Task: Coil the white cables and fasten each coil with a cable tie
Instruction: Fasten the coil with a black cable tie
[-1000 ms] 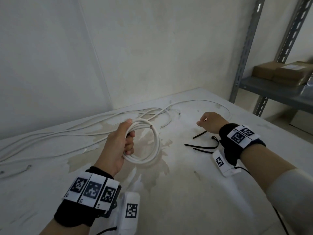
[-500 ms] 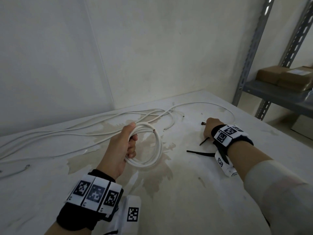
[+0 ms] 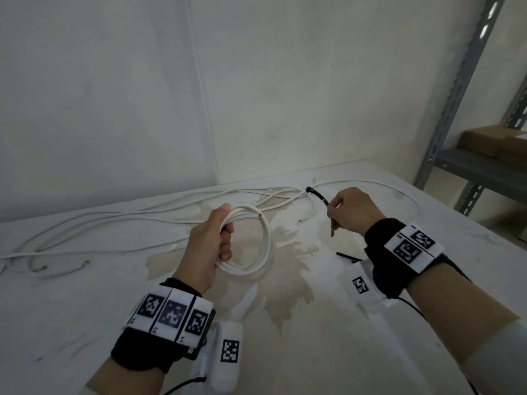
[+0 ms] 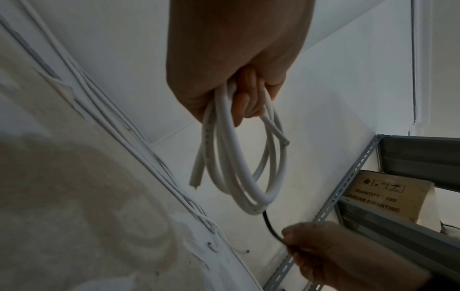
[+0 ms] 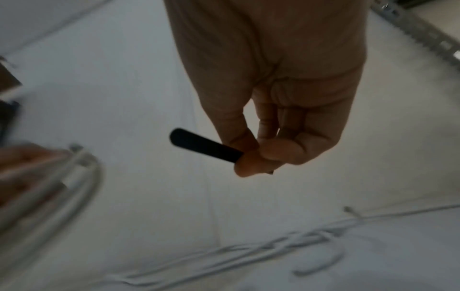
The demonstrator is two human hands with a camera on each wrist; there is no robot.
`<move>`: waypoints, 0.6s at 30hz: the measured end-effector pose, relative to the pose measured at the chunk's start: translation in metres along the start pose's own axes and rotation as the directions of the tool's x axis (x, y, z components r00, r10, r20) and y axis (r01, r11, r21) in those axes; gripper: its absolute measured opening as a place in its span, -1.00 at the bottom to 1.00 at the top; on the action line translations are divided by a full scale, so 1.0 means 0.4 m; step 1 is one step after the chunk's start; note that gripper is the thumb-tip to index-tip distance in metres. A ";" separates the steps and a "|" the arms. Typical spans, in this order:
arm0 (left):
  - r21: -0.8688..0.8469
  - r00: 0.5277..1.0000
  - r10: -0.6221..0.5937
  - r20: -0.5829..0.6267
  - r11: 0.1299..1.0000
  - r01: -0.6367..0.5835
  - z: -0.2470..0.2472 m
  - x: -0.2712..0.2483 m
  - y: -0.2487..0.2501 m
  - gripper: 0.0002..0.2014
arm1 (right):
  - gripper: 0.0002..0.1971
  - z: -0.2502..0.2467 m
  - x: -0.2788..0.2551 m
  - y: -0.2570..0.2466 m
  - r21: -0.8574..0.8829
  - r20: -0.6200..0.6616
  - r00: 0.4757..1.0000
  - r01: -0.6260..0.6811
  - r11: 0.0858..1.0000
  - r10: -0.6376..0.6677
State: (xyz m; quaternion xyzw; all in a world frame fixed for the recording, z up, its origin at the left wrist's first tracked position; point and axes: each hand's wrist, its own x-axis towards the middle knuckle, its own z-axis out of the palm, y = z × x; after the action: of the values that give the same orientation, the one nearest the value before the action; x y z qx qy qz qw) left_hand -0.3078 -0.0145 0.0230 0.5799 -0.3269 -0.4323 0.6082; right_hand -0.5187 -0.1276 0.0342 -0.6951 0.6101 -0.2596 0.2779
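i see the coiled cable (image 4: 225, 157) sheathed in smooth white plastic with a slight sheen, bare core showing at its cut end. the cable tie (image 5: 204, 145) looks like matt black plastic, flat and smooth. the table (image 3: 356, 352) is a dull, chalky white surface with rough brownish stains. the shelf frame (image 4: 348, 183) is grey perforated metal; the box (image 4: 388, 196) on it is printed brown cardboard.

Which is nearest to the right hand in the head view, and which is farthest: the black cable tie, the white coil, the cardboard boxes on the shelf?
From the right hand:
1. Black cable tie: pinched in its fingers.
2. White coil: to its left, gripped by the left hand.
3. Cardboard boxes: far right, on the shelf.
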 end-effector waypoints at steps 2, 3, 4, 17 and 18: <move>-0.011 1.000 0.009 -0.028 1.000 -0.010 -0.021 -0.004 0.001 -0.62 | -0.83 0.019 -0.048 -0.054 0.100 0.034 0.994 0.098 0.990 -0.102; -0.018 0.999 0.016 -0.045 1.000 -0.016 -0.032 -0.006 0.002 -0.62 | -0.80 0.031 -0.071 -0.081 0.153 0.051 0.986 0.147 0.977 -0.156; -0.024 0.998 0.023 -0.063 0.999 -0.024 -0.043 -0.007 0.004 -0.62 | -0.78 0.044 -0.094 -0.106 0.217 0.067 0.976 0.189 0.958 -0.208; -0.049 0.927 0.135 -0.350 0.986 -0.162 -0.170 -0.063 0.030 -0.62 | -0.78 0.234 -0.269 -0.246 0.396 0.297 0.886 0.226 0.890 -0.357; -0.044 0.920 0.145 -0.365 0.984 -0.172 -0.174 -0.069 0.029 -0.64 | -0.78 0.248 -0.273 -0.249 0.401 0.286 0.898 0.206 0.893 -0.336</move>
State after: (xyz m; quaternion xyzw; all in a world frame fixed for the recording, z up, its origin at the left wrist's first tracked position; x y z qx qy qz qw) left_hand -0.2552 0.0395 0.0293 0.5977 -0.2395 -0.2800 0.7121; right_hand -0.3925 -0.0025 0.0314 -0.7461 0.3886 -0.2770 0.4643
